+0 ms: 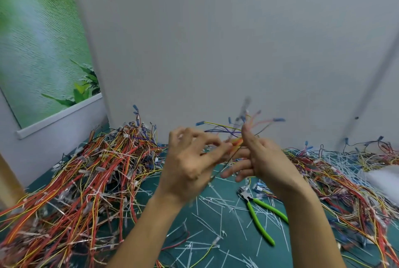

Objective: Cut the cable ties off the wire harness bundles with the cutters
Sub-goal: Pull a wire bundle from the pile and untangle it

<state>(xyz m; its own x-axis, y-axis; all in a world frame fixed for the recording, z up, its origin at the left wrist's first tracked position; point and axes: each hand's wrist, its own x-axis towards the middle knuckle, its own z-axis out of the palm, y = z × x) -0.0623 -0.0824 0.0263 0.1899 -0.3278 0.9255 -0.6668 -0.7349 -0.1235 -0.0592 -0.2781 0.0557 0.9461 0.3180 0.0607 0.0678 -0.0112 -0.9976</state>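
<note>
Head view. Step in hand, as I judge it: handling one wire harness (235, 134) bare-handed, spreading or checking it for a cable tie, not cutting. The cutters (260, 213) with green handles lie unheld on the green surface (228, 252), right of its middle and toward the near edge, jaws pointing to the far edge.

Left hand (190, 159) is raised over mid-surface with its fingers (218, 149) curled. Thumb and forefinger look to pinch the orange wires, though blur makes it soft. Right hand (267, 159) has its thumb up against the same wires and grips them; the lower fingers are looser. The harness sits between both hands, clear of the surface. Its blue-tipped ends fan above the right thumb and one dark wire hangs down.

Cut cable ties (216, 224) litter the near middle. A tied harness pile (86, 170) fills the left side, and a looser wire pile (345, 181) runs along the right edge.

Next move probably calls for freeing the right hand, reaching down to the cutters just below it, and finding a tie. No tie on the held harness is clear enough to tell.
</note>
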